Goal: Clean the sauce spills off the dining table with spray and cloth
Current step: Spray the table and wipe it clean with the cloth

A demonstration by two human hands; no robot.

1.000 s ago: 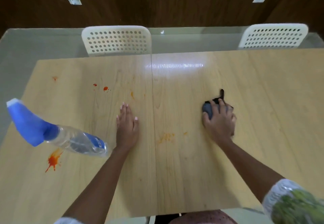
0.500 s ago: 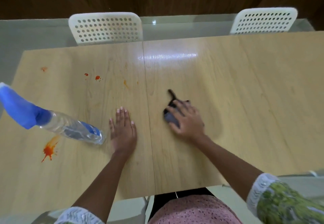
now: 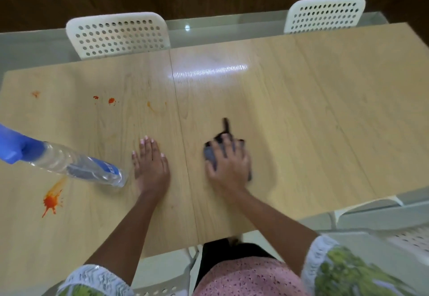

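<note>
My right hand [image 3: 229, 163] presses a dark grey cloth [image 3: 210, 155] flat on the light wooden table [image 3: 313, 114], just right of the centre seam. My left hand [image 3: 151, 163] lies flat, palm down, fingers together, left of the seam and holds nothing. A clear spray bottle [image 3: 76, 167] with a blue trigger head [image 3: 14, 143] stands at the left, close to my left hand. A large red-orange sauce splat [image 3: 51, 200] lies below the bottle. Smaller red spots [image 3: 111, 101], an orange streak [image 3: 151, 106] and a faint spot [image 3: 35, 94] sit farther back on the left half.
Two white perforated chairs [image 3: 118, 34] [image 3: 325, 14] stand at the table's far side. Part of another white chair [image 3: 411, 240] shows at the near right. A dark wood wall rises behind. The table's near edge runs just in front of my body.
My right hand slid the cloth left from the right half toward the seam, over the orange smear that showed there a second ago; that smear is gone. My left hand stayed flat.
</note>
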